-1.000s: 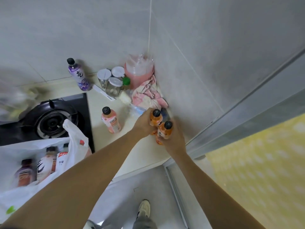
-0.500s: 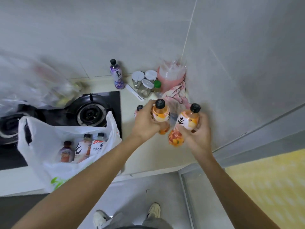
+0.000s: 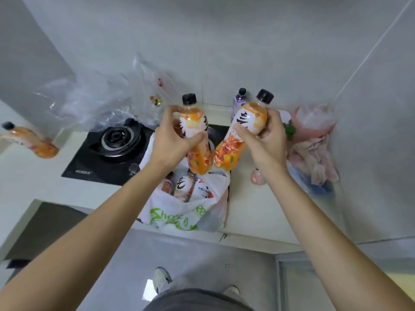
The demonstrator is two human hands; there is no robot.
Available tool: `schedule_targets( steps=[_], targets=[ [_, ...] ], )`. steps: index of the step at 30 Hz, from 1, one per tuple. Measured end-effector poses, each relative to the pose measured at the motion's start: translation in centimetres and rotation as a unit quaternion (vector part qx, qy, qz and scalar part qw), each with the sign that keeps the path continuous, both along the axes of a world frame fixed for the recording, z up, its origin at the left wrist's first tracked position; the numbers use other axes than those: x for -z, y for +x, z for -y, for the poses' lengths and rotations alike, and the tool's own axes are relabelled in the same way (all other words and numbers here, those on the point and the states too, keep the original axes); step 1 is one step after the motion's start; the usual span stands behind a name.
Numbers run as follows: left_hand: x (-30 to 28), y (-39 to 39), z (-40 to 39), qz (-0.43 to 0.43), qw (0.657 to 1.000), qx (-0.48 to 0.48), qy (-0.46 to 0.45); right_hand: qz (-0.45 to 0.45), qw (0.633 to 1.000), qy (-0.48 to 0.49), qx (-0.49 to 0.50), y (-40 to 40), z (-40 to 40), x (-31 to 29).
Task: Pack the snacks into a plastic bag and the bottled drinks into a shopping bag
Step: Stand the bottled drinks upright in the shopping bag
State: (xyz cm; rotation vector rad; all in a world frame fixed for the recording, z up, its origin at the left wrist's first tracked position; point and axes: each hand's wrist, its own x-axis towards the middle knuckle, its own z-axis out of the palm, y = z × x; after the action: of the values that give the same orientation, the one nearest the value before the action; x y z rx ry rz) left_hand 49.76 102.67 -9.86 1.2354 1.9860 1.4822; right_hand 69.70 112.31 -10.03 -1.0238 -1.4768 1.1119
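While still open, shopping bag (image 3: 179, 217) with three bottles (image 3: 182, 186) inside.

Person: both forearms bare, no sleeves in view. Left hand (image 3: 170, 140) and right hand (image 3: 265, 140) ungloved. Grey trousers (image 3: 197, 299). Pale sneakers (image 3: 160, 279) with darker panels, near edge.

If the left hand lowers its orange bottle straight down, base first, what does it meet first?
Probably the bottles already in the shopping bag. The left hand holds its orange bottle base-down over the bag's open mouth, though depth is uncertain.
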Motion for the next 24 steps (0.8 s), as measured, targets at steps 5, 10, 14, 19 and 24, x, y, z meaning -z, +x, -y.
schedule_targets(
  steps=[5, 10, 14, 19, 24],
  targets=[
    [2.4, -4.1, 2.7, -0.024, 0.999, -0.032, -0.018, 0.023, 0.999, -0.032, -0.029, -6.5, 1.8, 0.9],
    [5.0, -7.2, 3.7, -0.045, 0.996, -0.033, -0.066, 0.12, 0.988, -0.069, -0.066, -10.4, 2.8, 3.6],
    [7.3, -8.0, 3.7, -0.058, 0.989, 0.006, -0.138, 0.212, 0.965, -0.116, -0.1, -11.0, 4.0, 7.5],
    [10.7, -7.2, 3.5, -0.056, 0.977, 0.057, -0.197, 0.304, 0.924, -0.203, -0.111, -10.9, 4.8, 11.4],
    [13.5, -7.3, 2.7, -0.055, 0.951, 0.087, -0.292, 0.361, 0.89, -0.249, -0.121, -10.7, 4.6, 13.5]
  ],
)
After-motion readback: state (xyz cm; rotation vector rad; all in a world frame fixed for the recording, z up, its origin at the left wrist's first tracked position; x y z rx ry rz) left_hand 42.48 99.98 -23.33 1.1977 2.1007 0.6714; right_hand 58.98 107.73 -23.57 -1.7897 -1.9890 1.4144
